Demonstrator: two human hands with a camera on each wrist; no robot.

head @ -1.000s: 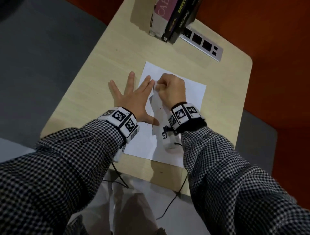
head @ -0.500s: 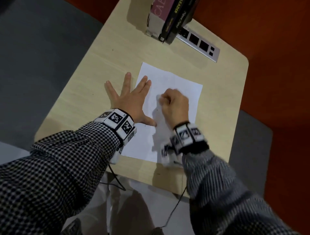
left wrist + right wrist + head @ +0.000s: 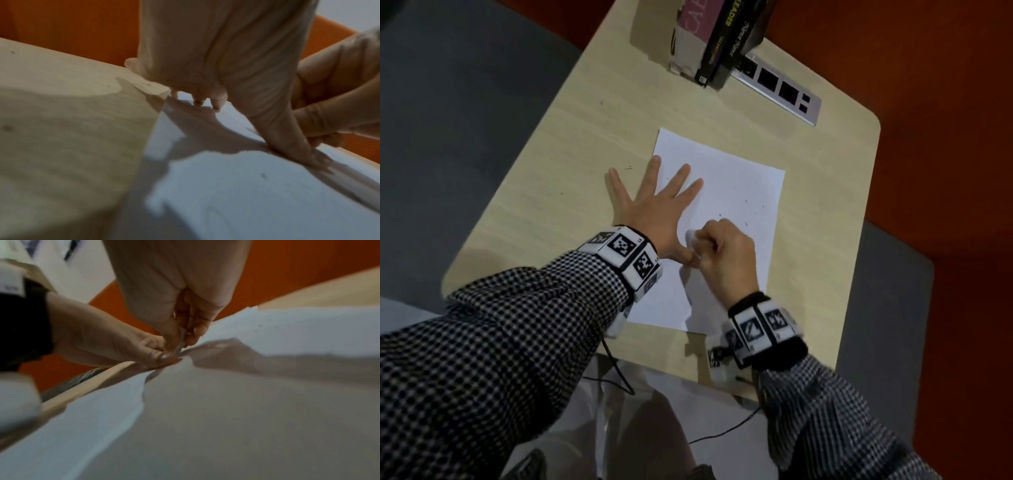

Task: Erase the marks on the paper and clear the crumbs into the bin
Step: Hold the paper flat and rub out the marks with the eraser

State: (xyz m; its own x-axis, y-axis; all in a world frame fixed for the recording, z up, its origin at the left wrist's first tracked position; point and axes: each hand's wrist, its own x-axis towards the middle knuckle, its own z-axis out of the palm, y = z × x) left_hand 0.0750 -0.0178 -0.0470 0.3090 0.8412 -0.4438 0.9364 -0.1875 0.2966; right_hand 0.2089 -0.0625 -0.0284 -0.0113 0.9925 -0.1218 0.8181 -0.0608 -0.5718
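A white sheet of paper (image 3: 736, 192) lies on the light wooden desk (image 3: 571, 144). My left hand (image 3: 654, 205) lies flat with fingers spread, palm pressing the sheet's left edge, thumb on the paper. My right hand (image 3: 722, 250) is curled around a small white eraser (image 3: 691, 236) and holds it against the paper just beside the left thumb. Small dark crumbs (image 3: 753, 209) are scattered on the sheet to the right of the fist. In the right wrist view the eraser (image 3: 182, 340) shows pinched between thumb and fingers, its tip on the paper (image 3: 287, 331).
Books (image 3: 719, 37) stand at the desk's far edge beside a grey socket strip (image 3: 780, 89). Orange floor lies beyond the desk on the right, grey seating on both sides. Cables hang below the near edge. No bin is in view.
My right hand with the eraser has slid toward me down the sheet, from near the top edge to beside the left thumb. The left hand has stayed flat on the paper.
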